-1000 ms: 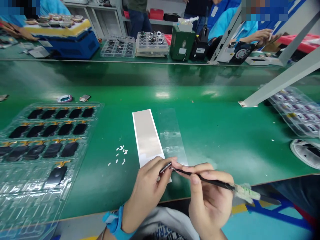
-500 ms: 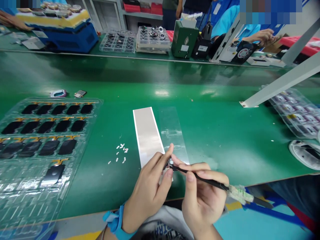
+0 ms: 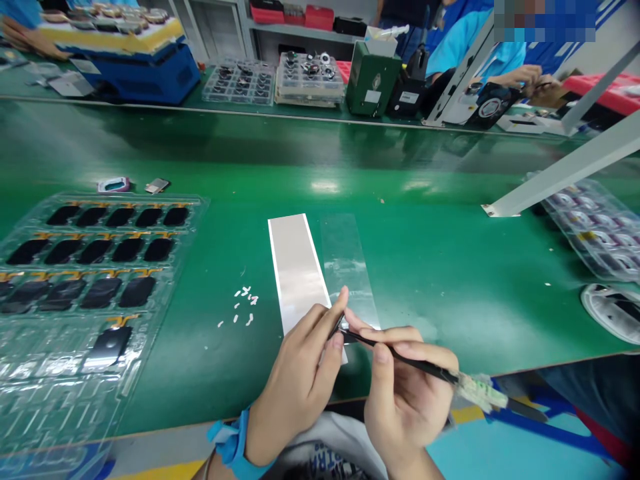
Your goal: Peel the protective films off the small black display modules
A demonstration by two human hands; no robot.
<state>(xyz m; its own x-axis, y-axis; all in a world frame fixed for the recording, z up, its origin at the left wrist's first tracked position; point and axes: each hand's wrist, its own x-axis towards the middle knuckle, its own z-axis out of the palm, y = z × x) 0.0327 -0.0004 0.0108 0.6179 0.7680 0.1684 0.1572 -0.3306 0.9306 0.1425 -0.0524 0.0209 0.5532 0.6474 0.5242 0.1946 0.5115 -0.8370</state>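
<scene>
My left hand (image 3: 305, 373), with a blue band at the wrist, is closed around a small dark part with a shiny edge (image 3: 337, 326). The fingers hide most of that part. In my right hand (image 3: 407, 387) is a slim black tool that looks like tweezers (image 3: 417, 363), its rear wrapped in pale tape. The tool's tip meets the small part at the left fingertips. Under the hands lies a grey strip with white borders (image 3: 299, 273), and beside it a clear plastic film (image 3: 347, 253).
At left, a clear tray (image 3: 175, 267) holds rows of black screens (image 3: 127, 250). White scraps (image 3: 250, 319) lie between tray and strip. A slanted white post (image 3: 560, 170) stands at right near another tray (image 3: 595, 227). Boxes and a co-worker's hands (image 3: 530, 77) are across the bench.
The view has shifted slightly, so the bench items sit a little differently in the picture. Both hands keep nearly the same pose, still holding the small part and the tool.
</scene>
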